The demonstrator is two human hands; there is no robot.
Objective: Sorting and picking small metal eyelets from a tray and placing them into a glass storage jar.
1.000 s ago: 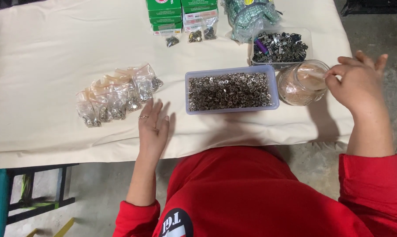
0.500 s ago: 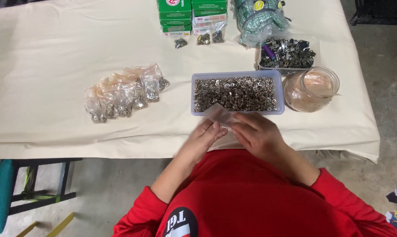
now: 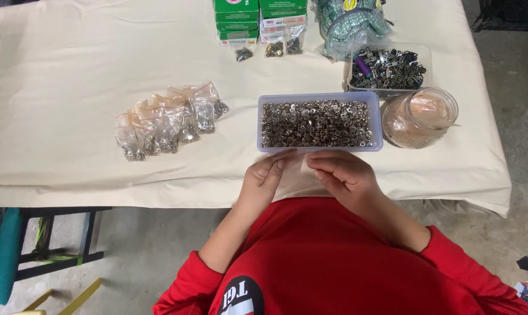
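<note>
Both hands now meet at the near edge of the table, pinching a small clear plastic bag (image 3: 296,162) between them. The left hand (image 3: 264,179) grips its left side with thumb and fingertips; the right hand (image 3: 342,175) grips the right side, fingers curled over the top. The bag looks empty and flat, though it is mostly hidden by the fingers.

A second ago the hands were well apart: the left lay flat on the cloth and the right was up at the glass jar (image 3: 418,116), which holds a wad of what look like more such bags. So the right hand has come away from the jar and brought a bag in front of the body, where the left joined it. I judge the fingers are working the bag's mouth open.

Just beyond the grip sits the tray of small metal fasteners (image 3: 316,123), almost touching the fingertips. Left of the grip lies a row of filled bags (image 3: 167,121). Farther off stand green boxes (image 3: 258,17) and a second tray of darker clips (image 3: 386,67).
</note>
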